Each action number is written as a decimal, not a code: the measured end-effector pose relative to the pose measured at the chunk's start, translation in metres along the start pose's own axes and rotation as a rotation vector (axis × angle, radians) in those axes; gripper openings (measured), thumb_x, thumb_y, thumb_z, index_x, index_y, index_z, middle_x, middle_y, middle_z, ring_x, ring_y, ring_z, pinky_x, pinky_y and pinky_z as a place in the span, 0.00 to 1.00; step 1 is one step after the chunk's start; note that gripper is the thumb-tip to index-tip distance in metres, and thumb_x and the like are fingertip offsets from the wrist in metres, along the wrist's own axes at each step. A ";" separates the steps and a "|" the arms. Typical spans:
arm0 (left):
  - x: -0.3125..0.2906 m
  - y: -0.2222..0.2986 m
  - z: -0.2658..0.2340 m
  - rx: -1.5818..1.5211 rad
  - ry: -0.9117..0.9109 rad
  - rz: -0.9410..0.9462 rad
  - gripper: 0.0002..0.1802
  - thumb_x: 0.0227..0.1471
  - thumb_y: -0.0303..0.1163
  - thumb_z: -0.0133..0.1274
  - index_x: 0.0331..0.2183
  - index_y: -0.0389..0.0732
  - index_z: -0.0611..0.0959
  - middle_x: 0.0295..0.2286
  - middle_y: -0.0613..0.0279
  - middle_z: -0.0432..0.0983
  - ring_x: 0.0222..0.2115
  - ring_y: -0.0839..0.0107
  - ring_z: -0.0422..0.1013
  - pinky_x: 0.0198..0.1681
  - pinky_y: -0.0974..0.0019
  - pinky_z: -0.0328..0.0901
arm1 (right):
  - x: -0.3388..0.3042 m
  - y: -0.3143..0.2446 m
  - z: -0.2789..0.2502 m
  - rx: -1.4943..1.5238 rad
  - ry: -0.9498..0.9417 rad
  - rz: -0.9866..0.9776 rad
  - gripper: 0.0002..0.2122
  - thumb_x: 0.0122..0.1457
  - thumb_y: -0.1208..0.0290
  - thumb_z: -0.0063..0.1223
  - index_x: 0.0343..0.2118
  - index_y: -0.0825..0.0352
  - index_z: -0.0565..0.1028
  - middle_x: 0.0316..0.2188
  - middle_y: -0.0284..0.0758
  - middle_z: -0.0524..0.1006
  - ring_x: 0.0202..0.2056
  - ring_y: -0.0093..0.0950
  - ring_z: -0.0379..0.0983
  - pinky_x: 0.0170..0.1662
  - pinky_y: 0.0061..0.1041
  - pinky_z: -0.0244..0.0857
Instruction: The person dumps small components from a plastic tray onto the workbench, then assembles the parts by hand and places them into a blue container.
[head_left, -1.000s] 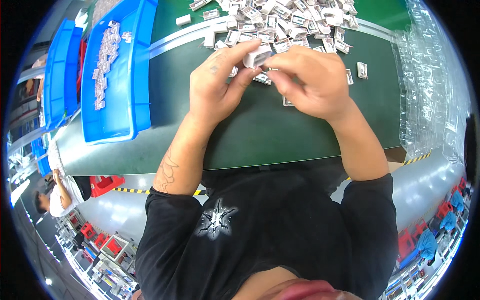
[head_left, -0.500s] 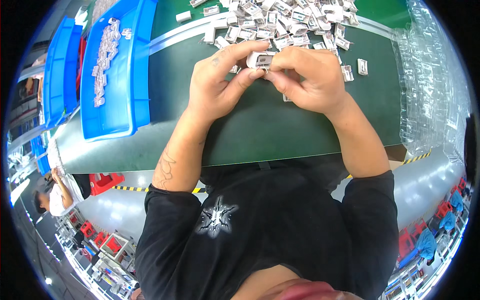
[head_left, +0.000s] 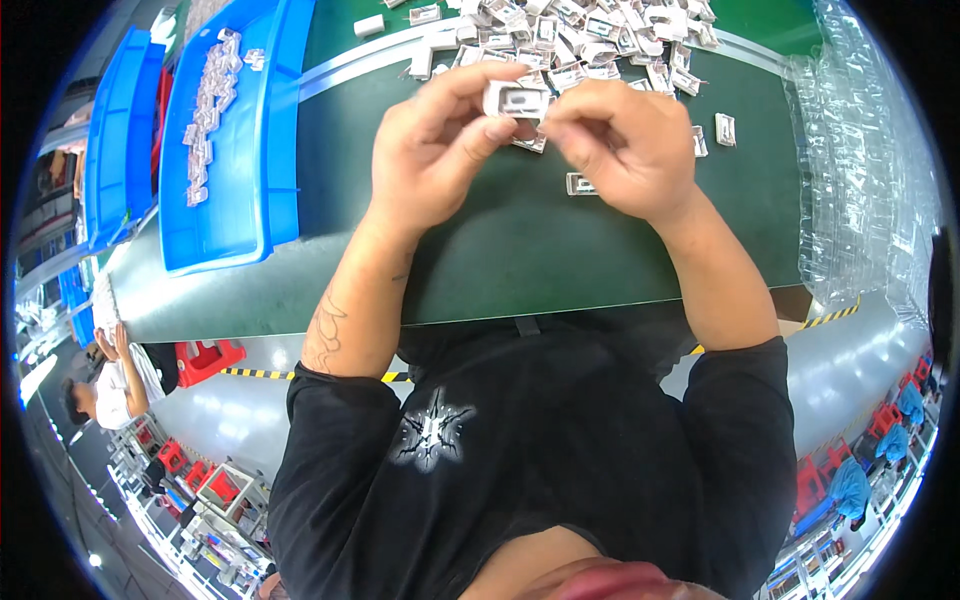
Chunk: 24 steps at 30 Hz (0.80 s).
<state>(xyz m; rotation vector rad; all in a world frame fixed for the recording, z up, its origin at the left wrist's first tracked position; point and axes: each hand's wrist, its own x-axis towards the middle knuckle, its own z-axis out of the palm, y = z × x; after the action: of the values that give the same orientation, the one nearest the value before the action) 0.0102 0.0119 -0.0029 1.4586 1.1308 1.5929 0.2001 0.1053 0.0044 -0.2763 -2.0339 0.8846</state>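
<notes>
Between thumb and index finger, my left hand (head_left: 430, 150) grips a small white plastic housing (head_left: 493, 99) with a rectangular frame and a dark slot facing up. My right hand (head_left: 640, 150) is closed in a pinch just right of it, fingertips at the housing's right end. Whatever lies in that pinch is too small or hidden to make out. Under the right fingers lies another white housing (head_left: 578, 184) on the green table. One more housing (head_left: 530, 144) shows behind the held one. A pile of similar housings (head_left: 600, 50) spreads beyond both hands.
A blue tray (head_left: 230, 240) holding several clear-and-white parts stands at the left, with another blue tray (head_left: 120, 150) beside it. Clear plastic blister trays (head_left: 860, 180) are stacked at the right edge. A single housing (head_left: 725, 130) sits apart. A person (head_left: 115, 385) is at the far left.
The held housing has turned and moved slightly left and up with my left hand. My right hand has drawn slightly away from it, exposing more of its right end.
</notes>
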 end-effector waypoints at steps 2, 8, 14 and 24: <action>0.006 0.003 -0.008 -0.144 0.131 0.092 0.18 0.62 0.24 0.53 0.53 0.35 0.77 0.38 0.53 0.82 0.32 0.72 0.78 0.37 0.70 0.72 | 0.001 0.000 -0.003 0.098 0.063 0.119 0.03 0.59 0.79 0.60 0.35 0.66 0.78 0.22 0.29 0.79 0.22 0.17 0.75 0.25 0.18 0.65; 0.016 0.005 -0.052 -0.942 0.244 0.059 0.31 0.64 0.48 0.53 0.58 0.33 0.73 0.46 0.59 0.78 0.39 0.71 0.73 0.38 0.65 0.66 | 0.006 0.012 -0.008 -0.420 -0.311 0.236 0.15 0.53 0.55 0.65 0.34 0.61 0.80 0.23 0.33 0.76 0.27 0.33 0.75 0.31 0.33 0.69; 0.001 -0.006 -0.028 0.214 0.157 -0.066 0.10 0.59 0.28 0.58 0.44 0.42 0.86 0.28 0.68 0.80 0.27 0.82 0.73 0.31 0.76 0.67 | -0.005 0.011 0.011 -0.801 -0.551 0.226 0.17 0.51 0.54 0.66 0.36 0.62 0.80 0.31 0.31 0.78 0.32 0.36 0.78 0.33 0.36 0.71; 0.017 0.001 -0.007 0.886 -0.146 0.549 0.28 0.31 0.28 0.73 0.42 0.47 0.87 0.35 0.67 0.79 0.33 0.60 0.73 0.36 0.63 0.70 | 0.006 -0.001 -0.003 0.199 -0.229 0.692 0.13 0.54 0.62 0.67 0.33 0.69 0.82 0.21 0.29 0.77 0.24 0.17 0.70 0.29 0.20 0.64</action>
<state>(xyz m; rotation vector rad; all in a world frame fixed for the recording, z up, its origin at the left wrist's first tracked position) 0.0011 0.0256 0.0050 2.5927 1.5293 1.3074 0.1996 0.1089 0.0100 -0.8284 -2.0541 1.5896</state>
